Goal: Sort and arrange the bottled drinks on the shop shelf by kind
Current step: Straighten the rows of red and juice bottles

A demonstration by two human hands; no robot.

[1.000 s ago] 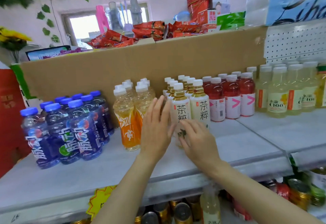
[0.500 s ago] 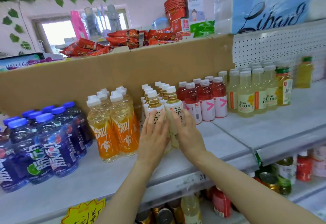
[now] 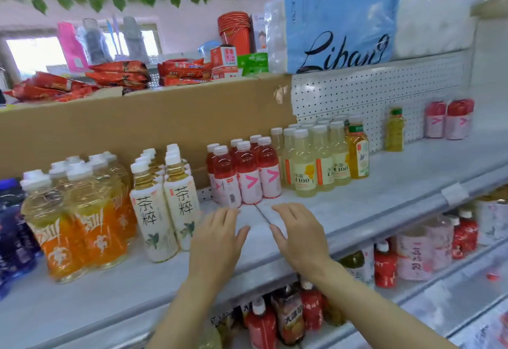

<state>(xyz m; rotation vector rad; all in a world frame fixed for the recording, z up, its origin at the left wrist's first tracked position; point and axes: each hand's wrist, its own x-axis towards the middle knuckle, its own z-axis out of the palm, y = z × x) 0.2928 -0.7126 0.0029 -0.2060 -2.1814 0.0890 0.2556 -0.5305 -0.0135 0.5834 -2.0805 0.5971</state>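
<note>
Hands: my left (image 3: 217, 241) and right (image 3: 298, 234) hover wide, empty; at 12 o'clock, full red plastic bottles (image 3: 247, 172), heavy, slick, best gripped mid-label.

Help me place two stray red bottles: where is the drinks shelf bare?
Bare shelf lies between the lone green-capped bottle and the two red bottles at far right, and along the front edge before the red group and pale C100 bottles. From the tea bottles leftward it is crowded.

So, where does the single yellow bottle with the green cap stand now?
In the head view, the yellow bottle stands alone right of centre against the pegboard, between the pale lemon bottles and two red bottles.
</note>
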